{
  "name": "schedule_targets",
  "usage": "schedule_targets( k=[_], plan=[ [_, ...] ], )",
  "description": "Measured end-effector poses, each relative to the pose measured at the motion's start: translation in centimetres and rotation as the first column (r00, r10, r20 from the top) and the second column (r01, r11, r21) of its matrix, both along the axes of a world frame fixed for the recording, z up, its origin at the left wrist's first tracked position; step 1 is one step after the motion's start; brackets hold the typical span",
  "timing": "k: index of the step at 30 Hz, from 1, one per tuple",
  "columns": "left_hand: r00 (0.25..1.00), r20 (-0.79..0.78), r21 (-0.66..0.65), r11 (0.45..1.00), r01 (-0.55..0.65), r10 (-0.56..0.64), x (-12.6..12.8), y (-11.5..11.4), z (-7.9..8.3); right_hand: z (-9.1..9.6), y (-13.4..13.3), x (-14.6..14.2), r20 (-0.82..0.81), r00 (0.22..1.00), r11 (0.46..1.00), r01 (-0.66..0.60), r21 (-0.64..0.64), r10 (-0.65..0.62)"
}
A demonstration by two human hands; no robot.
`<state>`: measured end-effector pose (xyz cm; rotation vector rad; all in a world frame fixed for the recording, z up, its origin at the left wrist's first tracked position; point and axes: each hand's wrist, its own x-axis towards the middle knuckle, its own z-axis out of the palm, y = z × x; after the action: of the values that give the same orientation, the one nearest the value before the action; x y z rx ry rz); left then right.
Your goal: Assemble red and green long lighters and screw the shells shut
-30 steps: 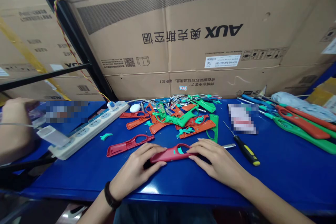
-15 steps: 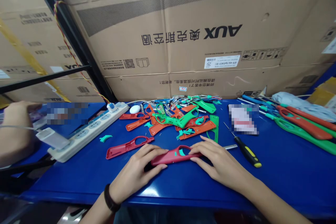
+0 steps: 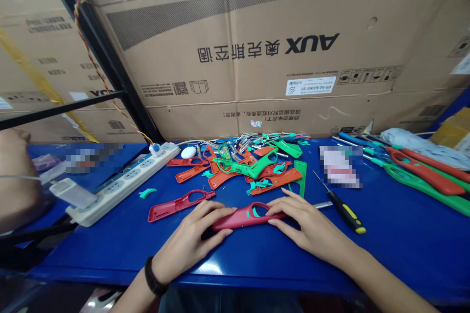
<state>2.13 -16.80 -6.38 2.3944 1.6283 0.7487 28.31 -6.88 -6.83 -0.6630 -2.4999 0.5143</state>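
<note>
A red lighter casing [image 3: 235,219] with a teal trigger in its oval hole lies low over the blue table, held from both ends. My left hand [image 3: 200,230] is closed round its wide end, thumb in front and fingers behind. My right hand [image 3: 303,220] pinches the narrow end by the hole; a metal barrel pokes out beyond those fingers. Behind my left hand rests a red half shell [image 3: 179,205], its inner side up. Further back is a pile of green and orange casing halves [image 3: 253,164] with teal triggers and small clear parts among them.
To the right lie a black-and-yellow screwdriver [image 3: 346,212], a blurred packet [image 3: 340,166] and several long lighters [image 3: 422,176]. A white power strip [image 3: 121,183] runs along the left. Large cartons [image 3: 257,14] stand behind. Another person's arm [image 3: 20,181] is at the far left.
My hands and the red casing have shifted very slightly to the right, the grip unchanged. The other person's arm at the far left has drawn back toward the edge.
</note>
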Motion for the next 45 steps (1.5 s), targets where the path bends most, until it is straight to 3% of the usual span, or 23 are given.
schedule_targets(
  k=[8, 18, 28, 35, 45],
  plan=[
    [1.0, 0.014, -0.017, 1.0, 0.0, 0.001, 0.0, 0.0, 0.0, 0.0, -0.2, -0.1, -0.001, 1.0, 0.998, -0.008, -0.06, 0.008],
    [1.0, -0.015, -0.001, 1.0, -0.007, 0.007, 0.0, 0.0, -0.1, -0.2, 0.1, -0.2, -0.027, 0.999, 0.999, -0.019, -0.031, 0.018],
    [1.0, -0.015, -0.035, 0.999, -0.024, 0.023, -0.1, 0.2, 0.0, -0.1, 0.4, -0.4, -0.015, 1.0, 0.984, -0.016, -0.175, 0.014],
    [0.998, -0.053, 0.002, 0.999, -0.032, 0.032, -0.2, 0.1, -0.2, -0.1, 1.0, 0.2, -0.014, 0.999, 0.993, -0.031, -0.116, 0.029],
    [0.996, -0.022, 0.03, 0.996, -0.086, 0.087, -0.4, -0.1, -0.3, -0.2, 1.4, 0.7, 0.018, 1.0, 0.99, -0.004, -0.142, 0.007]
  ],
)
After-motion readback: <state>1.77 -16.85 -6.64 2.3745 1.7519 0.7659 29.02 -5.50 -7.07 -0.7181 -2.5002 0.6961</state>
